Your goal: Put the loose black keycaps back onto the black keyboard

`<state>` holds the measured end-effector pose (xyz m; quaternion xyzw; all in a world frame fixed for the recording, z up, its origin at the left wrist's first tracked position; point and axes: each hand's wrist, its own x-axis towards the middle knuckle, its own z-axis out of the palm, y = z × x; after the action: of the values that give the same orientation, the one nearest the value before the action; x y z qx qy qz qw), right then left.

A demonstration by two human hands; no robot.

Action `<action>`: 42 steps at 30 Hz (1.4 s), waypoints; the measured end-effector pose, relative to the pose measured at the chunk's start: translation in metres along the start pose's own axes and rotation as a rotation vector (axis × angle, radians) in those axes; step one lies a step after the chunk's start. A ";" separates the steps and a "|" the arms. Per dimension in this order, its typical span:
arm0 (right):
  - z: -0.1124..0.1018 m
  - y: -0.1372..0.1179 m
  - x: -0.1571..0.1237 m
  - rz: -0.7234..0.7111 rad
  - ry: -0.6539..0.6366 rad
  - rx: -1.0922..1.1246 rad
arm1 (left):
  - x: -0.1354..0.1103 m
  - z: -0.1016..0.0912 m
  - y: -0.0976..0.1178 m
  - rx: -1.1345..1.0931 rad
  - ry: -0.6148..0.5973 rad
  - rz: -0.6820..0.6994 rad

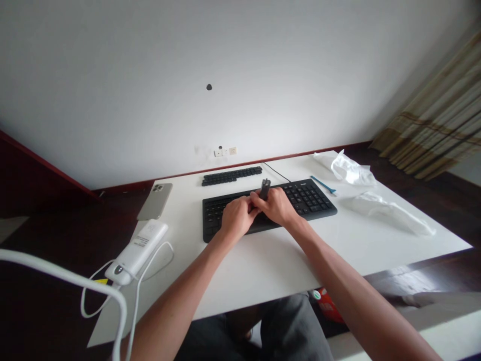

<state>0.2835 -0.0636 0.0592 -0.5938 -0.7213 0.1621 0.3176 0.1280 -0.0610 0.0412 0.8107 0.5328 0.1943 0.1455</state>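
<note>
- While both hands sit together over the middle of the keyboard (268, 205), the right hand (277, 205) is curled tight around a small dark tool (265, 188); its top end sticks up above the fingers, tilted slightly away from the person.
- Left hand (236, 218) is bunched narrow, fingertips pressed against the right hand's fingers just below the tool. Whether it grips anything itself: cannot tell, its fingers hide that.
- Tool is directly at the hands, not off to a side. Its long axis runs roughly upright, crossing the keyboard's long axis, which lies left-right across the worktop (270, 265).
- Right hand is the one on the tool; left hand is just beside, touching.
- Contact point on the keys is hidden under the hands.
- Behind the keyboard, apart from it: a strip of loose dark keys (231, 176), lying parallel to it. A black cable (276, 172) runs from the keyboard's back edge toward the wall.
- Right of the keyboard: a thin blue stick (322, 184) near its far corner, then two crumpled white plastic bags, one at the back (347, 169), one nearer and longer (391, 211).
- Left: a phone (155, 200) face down, hanging over the worktop's edge; nearer the person, a white power bank (137, 251) with white cords (90, 293) looping off the edge.
- Worktop is white and flat, set against a plain white wall with a socket (225, 151) low down. Dark reddish floor on both sides, striped curtain (436, 125) at far right.
</note>
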 end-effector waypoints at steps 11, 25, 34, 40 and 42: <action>-0.006 0.018 0.004 -0.067 -0.059 0.232 | 0.003 0.005 -0.005 -0.132 0.015 -0.010; -0.012 0.040 0.009 -0.030 -0.127 0.438 | 0.001 0.007 0.000 -0.125 0.060 -0.023; -0.013 0.021 0.004 -0.136 -0.129 0.269 | 0.005 -0.003 -0.008 -0.171 -0.001 0.036; -0.014 0.019 0.005 -0.195 -0.187 0.239 | 0.007 -0.006 -0.014 -0.168 -0.019 0.043; -0.015 0.020 0.005 -0.200 -0.204 0.254 | 0.007 -0.006 -0.013 -0.158 -0.014 0.054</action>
<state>0.3077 -0.0560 0.0599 -0.4547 -0.7789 0.2789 0.3298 0.1169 -0.0494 0.0414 0.8121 0.4926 0.2340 0.2075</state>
